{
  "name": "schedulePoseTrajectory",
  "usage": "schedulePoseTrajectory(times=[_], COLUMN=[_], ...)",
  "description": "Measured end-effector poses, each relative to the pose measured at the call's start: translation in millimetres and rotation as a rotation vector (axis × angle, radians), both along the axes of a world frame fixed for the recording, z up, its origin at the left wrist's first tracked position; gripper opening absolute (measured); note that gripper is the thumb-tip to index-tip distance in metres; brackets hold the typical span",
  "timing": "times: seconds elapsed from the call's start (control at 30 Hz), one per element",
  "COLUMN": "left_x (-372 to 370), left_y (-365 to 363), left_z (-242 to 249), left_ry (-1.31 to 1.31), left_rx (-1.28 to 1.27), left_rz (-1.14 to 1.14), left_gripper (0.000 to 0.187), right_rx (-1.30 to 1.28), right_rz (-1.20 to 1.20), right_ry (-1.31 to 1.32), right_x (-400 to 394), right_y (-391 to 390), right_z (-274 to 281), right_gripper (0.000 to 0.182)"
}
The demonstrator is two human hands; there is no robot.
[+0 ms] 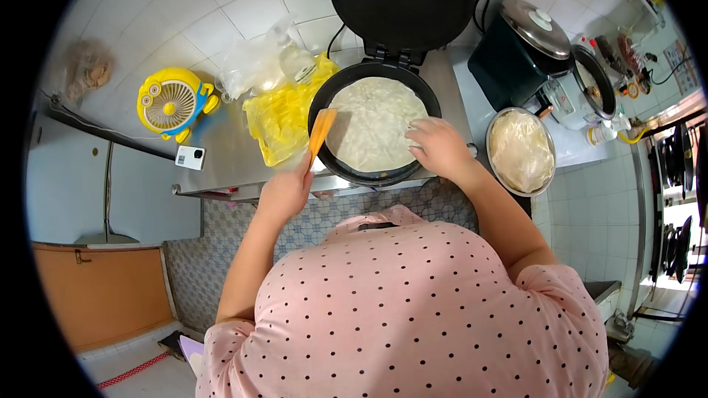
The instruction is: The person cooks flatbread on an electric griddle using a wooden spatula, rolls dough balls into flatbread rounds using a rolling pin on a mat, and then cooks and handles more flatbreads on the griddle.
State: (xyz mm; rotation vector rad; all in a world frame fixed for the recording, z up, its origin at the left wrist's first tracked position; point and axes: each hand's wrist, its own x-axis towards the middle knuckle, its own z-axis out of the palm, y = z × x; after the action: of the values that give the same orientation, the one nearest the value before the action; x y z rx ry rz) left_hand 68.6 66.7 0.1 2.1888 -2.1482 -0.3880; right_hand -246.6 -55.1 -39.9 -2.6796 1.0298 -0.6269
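Observation:
A round sheet of pale dough [375, 121] lies in the black electric griddle pan [318, 107], whose lid [402, 0] stands raised behind it. My left hand [286, 193] is closed around the lower end of an orange-brown wooden spatula [321, 133]. The spatula's flat end reaches over the pan's left rim, beside the dough. My right hand [441, 147] is at the pan's right side, palm down, with bent, spread fingers touching the dough's right edge. Parts of that edge are hidden under the fingers.
Left of the pan lie a yellow plastic bag [276, 125] and clear plastic. A yellow fan [169, 103] and a phone [190, 157] are further left. At right are a plastic-covered bowl of dough [521, 151] and a dark green pot [501, 59] with a metal lid [535, 26].

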Motion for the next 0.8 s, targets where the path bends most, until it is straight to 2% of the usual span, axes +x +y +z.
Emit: schedulePoseTrajectory(times=[0.07,0.2,0.8], left_x=[4.5,5.5,-9.8], left_y=[19.6,43.4,46.8], left_z=[-10.2,-37.7,-62.0], left_ry=[0.001,0.080,0.094], left_rx=[0.044,-0.132,-0.121], left_rz=[0.034,0.030,0.032], left_gripper=[0.047,0.047,0.045], right_rx=[0.029,0.022,0.065], right_rz=[-0.003,0.010,0.041], right_ry=[-0.010,0.002,-0.010], right_x=[-4.5,-7.9,-3.0], right_y=[4.2,7.9,19.5], right_z=[-5.2,-11.3,-10.9], right_gripper=[0.024,0.023,0.026])
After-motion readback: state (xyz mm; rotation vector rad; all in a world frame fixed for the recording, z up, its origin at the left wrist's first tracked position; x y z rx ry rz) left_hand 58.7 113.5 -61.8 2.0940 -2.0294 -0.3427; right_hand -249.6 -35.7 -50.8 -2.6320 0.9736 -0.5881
